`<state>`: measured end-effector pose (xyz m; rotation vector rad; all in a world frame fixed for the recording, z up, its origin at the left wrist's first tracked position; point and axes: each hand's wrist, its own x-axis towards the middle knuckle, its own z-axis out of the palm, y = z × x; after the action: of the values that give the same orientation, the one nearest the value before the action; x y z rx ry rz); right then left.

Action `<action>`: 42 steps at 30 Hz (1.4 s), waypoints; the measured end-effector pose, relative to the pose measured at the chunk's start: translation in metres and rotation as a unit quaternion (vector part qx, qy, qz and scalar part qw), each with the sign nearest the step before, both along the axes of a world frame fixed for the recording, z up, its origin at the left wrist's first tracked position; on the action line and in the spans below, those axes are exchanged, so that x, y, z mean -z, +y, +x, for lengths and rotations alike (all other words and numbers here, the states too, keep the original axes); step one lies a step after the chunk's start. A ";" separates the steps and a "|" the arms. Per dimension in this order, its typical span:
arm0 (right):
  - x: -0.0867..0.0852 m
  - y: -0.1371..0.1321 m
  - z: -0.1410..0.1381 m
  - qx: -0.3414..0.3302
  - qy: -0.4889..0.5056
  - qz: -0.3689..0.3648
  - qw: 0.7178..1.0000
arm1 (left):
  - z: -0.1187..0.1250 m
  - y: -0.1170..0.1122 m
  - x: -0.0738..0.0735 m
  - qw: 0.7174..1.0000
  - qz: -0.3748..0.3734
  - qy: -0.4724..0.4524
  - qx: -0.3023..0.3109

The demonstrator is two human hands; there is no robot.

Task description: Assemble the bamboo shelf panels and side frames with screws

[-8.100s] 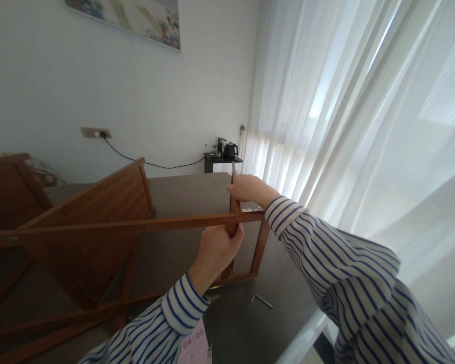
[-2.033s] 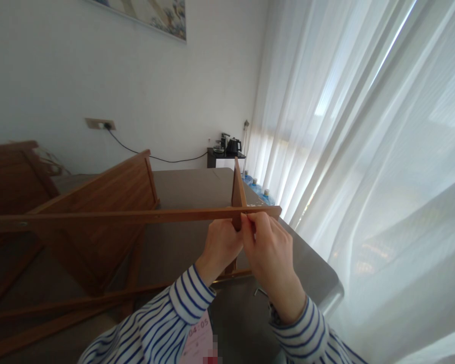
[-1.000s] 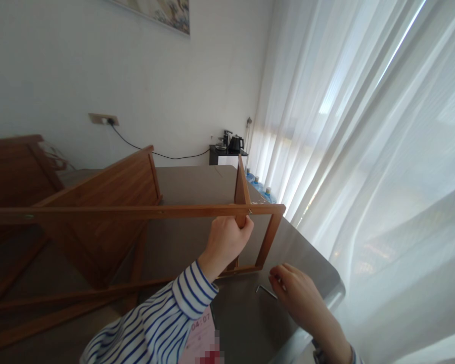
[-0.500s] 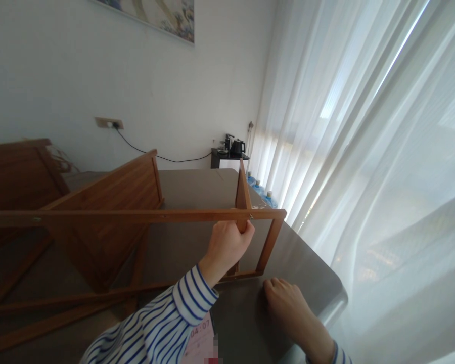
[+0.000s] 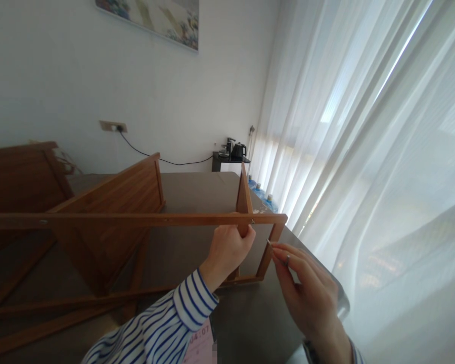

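Observation:
A brown wooden shelf frame [image 5: 197, 219] lies on its side across the grey table, its slatted shelf panels standing up from it. My left hand [image 5: 229, 247] is closed around the narrow end board [image 5: 244, 194], just below the long rail. Beside that grip, a small metal screw [image 5: 252, 221] shows in the rail. Between the fingertips of my right hand [image 5: 307, 278] is a thin metal hex key [image 5: 269, 243], mostly hidden by the fingers. Its tip points toward the frame's right end, a little below and right of the screw.
Under my left sleeve, a phone [image 5: 199, 344] with a lit pink screen lies on the table [image 5: 242, 323]. White curtains [image 5: 364, 202] hang along the right. Blue water bottles [image 5: 263, 192] stand past the table edge, and a black kettle [image 5: 238, 150] sits on a cabinet behind.
My right hand has risen from the tabletop toward the frame's right end, and a hex key now shows in its fingers. My left hand keeps its grip on the end board.

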<state>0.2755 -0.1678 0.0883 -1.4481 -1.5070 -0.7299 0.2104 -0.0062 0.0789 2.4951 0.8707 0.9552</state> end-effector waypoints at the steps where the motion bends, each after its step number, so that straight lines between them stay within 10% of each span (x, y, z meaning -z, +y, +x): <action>1: -0.003 0.004 -0.002 -0.006 -0.010 0.016 1.000 | 0.000 0.000 -0.001 1.000 -0.003 0.002 0.000; 42: -0.008 0.043 -0.012 0.033 0.058 0.043 0.997 | -0.007 -0.004 -0.017 0.997 -0.064 0.030 0.035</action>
<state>0.2636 -0.1250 0.0965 -1.4549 -1.3288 -0.7284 0.2031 -0.0101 0.0959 2.4382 0.8297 0.7798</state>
